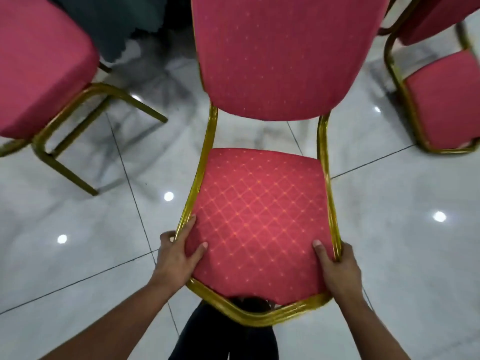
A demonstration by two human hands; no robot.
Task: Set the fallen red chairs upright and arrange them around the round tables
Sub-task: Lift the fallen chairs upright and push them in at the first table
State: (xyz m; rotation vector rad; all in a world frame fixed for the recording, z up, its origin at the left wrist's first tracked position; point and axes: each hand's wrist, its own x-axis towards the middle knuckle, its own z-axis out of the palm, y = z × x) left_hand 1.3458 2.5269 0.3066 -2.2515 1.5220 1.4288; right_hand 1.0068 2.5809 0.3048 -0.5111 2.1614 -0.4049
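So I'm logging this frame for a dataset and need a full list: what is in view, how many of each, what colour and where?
middle chair: one, red cushions with gold frame, centre, seat nearest the camera, gripped at both front corners.
left chair: one, red with gold frame, upper left, only partly in frame.
right chair: one, red with gold frame, upper right, cut off by the edge.
dark cloth: one, grey-green, top left, behind the chairs.
floor: glossy pale grey tiles with dark joints and light reflections.
dark trousers: black, bottom centre.
left hand: grips the seat's front left corner.
right hand: grips the seat's front right corner.
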